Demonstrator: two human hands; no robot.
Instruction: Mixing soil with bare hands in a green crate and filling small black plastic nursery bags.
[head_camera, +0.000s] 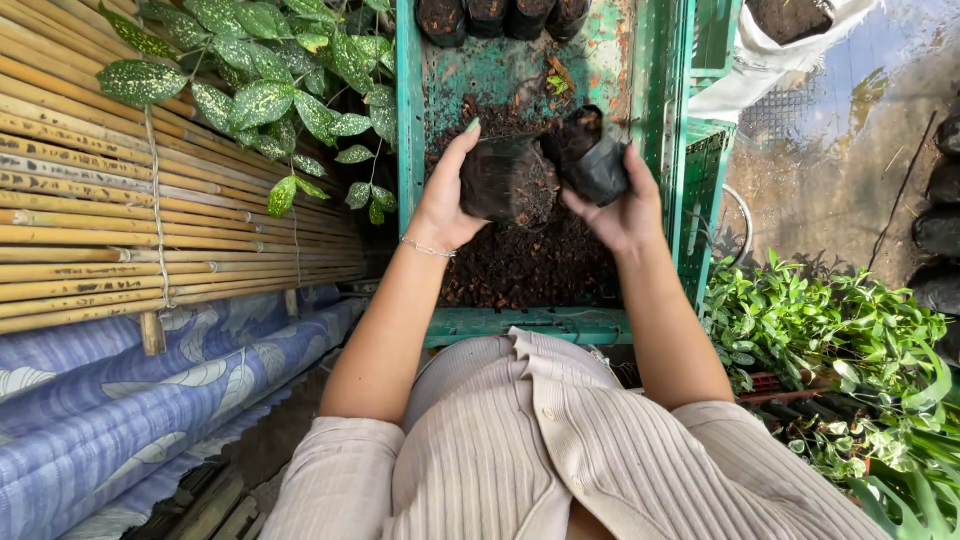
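Over the green crate (412, 120) of loose soil (520, 262): left hand (445, 205) clasped around a soil-filled black nursery bag (505, 180), right hand (622, 205) gripping an empty black bag (597, 158), both bags touching.

Beneath your hands sits a green plastic crate (410, 140), its worn floor carrying a heap of dark loose soil (520, 260) that spreads directly under and just nearer than both hands. Beyond your hands, at the crate's far end, stand several filled black nursery bags (500, 15) in a row.
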